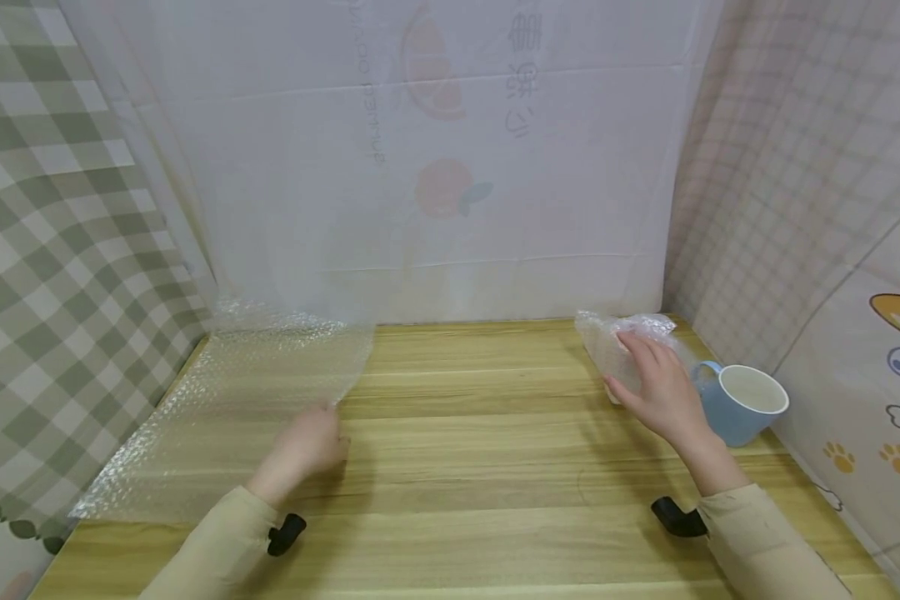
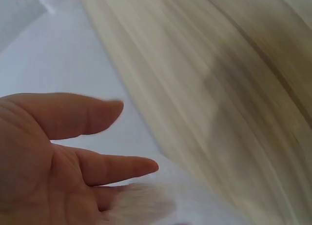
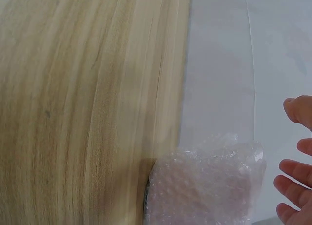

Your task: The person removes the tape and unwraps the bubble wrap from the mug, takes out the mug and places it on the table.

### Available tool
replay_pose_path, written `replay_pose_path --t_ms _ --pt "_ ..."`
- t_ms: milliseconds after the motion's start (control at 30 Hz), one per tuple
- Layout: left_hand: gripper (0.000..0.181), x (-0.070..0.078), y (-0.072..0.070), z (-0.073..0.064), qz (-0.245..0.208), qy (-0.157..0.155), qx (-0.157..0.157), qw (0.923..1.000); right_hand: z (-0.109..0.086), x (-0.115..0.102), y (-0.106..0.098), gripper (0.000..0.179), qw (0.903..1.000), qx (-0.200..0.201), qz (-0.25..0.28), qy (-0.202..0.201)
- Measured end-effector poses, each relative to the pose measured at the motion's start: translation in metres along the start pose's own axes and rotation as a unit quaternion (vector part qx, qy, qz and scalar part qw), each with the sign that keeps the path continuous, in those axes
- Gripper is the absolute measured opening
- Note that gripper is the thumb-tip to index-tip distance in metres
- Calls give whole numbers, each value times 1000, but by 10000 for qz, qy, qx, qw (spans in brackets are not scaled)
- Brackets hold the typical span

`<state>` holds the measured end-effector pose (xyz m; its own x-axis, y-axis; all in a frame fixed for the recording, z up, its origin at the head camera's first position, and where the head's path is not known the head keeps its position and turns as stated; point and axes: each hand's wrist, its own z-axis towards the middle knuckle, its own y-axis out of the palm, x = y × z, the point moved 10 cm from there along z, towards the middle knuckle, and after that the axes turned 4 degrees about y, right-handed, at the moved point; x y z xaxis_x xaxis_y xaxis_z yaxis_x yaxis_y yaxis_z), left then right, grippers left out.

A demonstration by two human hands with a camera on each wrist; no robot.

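Left hand (image 1: 307, 442) at flat bubble wrap sheet (image 1: 232, 425), right hand (image 1: 656, 387) at bubble-wrapped bundle (image 1: 606, 350)

At far left hangs a green-and-white gingham cloth (image 1: 52, 217). Beside it, the bubble wrap sheet spreads over the left part of the wood-grain table (image 1: 480, 450), its far edge by the white backdrop (image 1: 285, 200), which bears faded orange-fruit prints. The left hand is at the sheet's right edge; its thumb and index finger are straight and apart, the other fingers blurred, and whether they touch the plastic I cannot tell. A black fitting (image 1: 287, 534) sits beside that cuff.

Bare wood lies between the hands. Toward the back right of the table is the bubble-wrapped bundle, crumpled at its top. The right hand is just beside it, fingers and thumb spread apart, holding nothing. A second black fitting (image 1: 677, 517) shows by the right cuff. Further right, a light-blue mug (image 1: 742, 404) with a white interior stands upright, its handle toward the bundle, near a paw-print cloth (image 1: 862, 417).
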<state>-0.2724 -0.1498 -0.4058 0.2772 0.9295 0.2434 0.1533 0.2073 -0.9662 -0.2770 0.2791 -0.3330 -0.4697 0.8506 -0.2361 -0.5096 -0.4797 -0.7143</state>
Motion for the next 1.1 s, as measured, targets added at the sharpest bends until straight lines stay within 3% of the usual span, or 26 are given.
replay_pose_path --t_ms 133,433,533,633,767,967,1100 --pt "44 21 -4 -1 308 114 237 9992 2 1 -1 67 10000 28 -10 -16" --pt "64 79 -13 5 185 749 974 9923 7 7 -4 64 9999 102 -47 31" --pt "72 92 -15 11 -52 936 1226 9880 9 14 -3 64 9995 -73 -122 299" --pt "78 102 -15 18 -291 1082 1454 9830 9 27 1 68 9955 -408 -167 835" --pt "87 117 -9 31 -826 1255 1425 9783 9 44 4 76 9879 -678 -181 1386" --pt "95 137 11 47 -1897 1578 1199 9616 15 57 3 85 9849 -708 -78 1579" --pt "99 150 23 56 -2382 1635 1002 9521 19 66 6 95 9763 -1024 -85 1904"
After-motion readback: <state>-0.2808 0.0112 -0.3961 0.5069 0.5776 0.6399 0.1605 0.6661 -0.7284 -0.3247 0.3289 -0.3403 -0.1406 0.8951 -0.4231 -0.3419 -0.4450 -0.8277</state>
